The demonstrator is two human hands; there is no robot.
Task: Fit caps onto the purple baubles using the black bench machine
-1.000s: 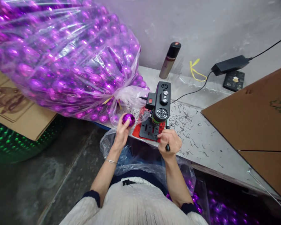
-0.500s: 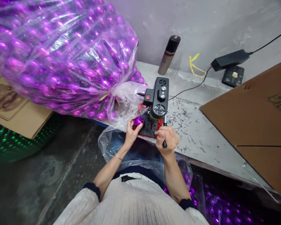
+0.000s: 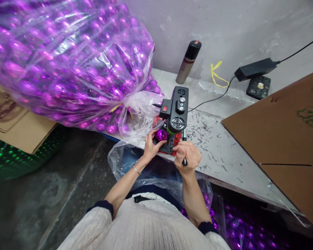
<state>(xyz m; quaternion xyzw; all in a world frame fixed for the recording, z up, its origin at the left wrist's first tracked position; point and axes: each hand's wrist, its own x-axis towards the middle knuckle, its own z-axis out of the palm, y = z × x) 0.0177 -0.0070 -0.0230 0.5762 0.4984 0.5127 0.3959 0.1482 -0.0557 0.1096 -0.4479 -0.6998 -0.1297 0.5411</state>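
Observation:
Between the thumb and fingers of my left hand is a shiny purple ball ornament, held just at the lower head of a small black bench drill press. The drill head hides part of the ball's far side. My right hand is wrapped around the black-tipped lever handle at the machine's right front. Under the head lies the machine's dark base plate, with red showing around it.
A large clear bag of purple balls fills the left. Black shavings litter the table. Behind stand a spray can, yellow tie and power adapter. A cardboard box occupies the right; more purple balls lie below.
My left hand has moved right and slightly forward, bringing the purple ball from the plate's left side in against the drill head. My right hand stays on the lever, almost unmoved.

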